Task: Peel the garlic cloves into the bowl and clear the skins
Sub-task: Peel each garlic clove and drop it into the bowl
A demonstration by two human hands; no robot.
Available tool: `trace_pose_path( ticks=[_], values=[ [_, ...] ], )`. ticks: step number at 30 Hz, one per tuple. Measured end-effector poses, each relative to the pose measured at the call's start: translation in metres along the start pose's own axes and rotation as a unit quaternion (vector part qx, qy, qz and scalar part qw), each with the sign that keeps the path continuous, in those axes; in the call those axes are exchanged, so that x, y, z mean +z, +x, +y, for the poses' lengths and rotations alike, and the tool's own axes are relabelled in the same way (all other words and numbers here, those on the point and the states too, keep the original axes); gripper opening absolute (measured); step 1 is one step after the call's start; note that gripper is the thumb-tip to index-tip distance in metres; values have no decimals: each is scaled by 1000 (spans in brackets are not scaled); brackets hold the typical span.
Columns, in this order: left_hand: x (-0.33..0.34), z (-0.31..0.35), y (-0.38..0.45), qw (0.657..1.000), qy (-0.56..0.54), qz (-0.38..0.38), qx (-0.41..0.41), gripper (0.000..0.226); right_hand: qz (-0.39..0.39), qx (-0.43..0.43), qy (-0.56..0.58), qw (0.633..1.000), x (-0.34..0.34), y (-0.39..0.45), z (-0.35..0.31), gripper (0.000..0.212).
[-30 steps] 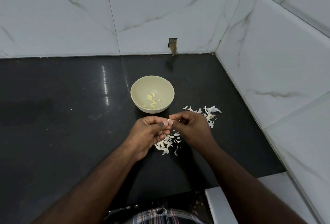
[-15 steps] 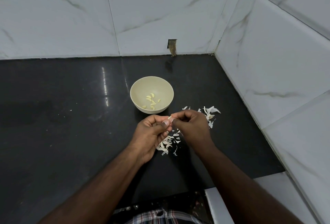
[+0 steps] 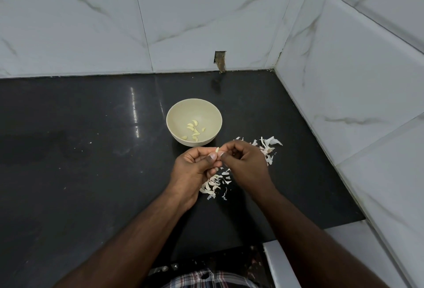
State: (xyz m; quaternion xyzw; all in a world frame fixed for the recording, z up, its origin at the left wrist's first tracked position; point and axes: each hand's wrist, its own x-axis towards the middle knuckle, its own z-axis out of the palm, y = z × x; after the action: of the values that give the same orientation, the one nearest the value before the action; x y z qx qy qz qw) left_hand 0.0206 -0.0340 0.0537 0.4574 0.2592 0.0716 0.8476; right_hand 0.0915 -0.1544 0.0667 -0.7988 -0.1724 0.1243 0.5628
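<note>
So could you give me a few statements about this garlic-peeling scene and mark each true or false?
1. The bowl holds several peeled cloves. True.
2. The bowl stands on a white counter. False: the counter is black.
3. Both hands meet at one garlic clove, the left hand and right hand pinching it. True.
4. All skins are in the bowl. False: skins lie on the counter under the hands, more skins to the right.
5. The bowl is tipped over. False: it stands upright.

One bowl (image 3: pixel 194 108) (seven cloves (image 3: pixel 193 129) inside).
</note>
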Motion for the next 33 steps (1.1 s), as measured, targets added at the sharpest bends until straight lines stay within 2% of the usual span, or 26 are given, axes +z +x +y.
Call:
trace_pose_path(
  ticks=[6,9,13,22,30,33],
  values=[
    [-6,4,1,999,2,-28,-33,26,-44,-18,-33,998,-2,2,10,11],
    [-7,5,0,999,6,-34,-40,22,-60,-14,-25,998,-6,2,10,7],
    [-9,6,1,998,14,-36,-47,15,-58,-20,-29,998,-14,3,9,17],
    [-9,9,1,998,16,-30,-55,15,-47,-34,-99,993,-15,3,8,12],
    [-14,10,3,996,-23,-28,-80,15,8,2,-137,991,-29,9,9,17],
    [-14,11,4,997,-16,-29,-75,16,-5,25,-161,987,-32,10,10,25]
  ],
)
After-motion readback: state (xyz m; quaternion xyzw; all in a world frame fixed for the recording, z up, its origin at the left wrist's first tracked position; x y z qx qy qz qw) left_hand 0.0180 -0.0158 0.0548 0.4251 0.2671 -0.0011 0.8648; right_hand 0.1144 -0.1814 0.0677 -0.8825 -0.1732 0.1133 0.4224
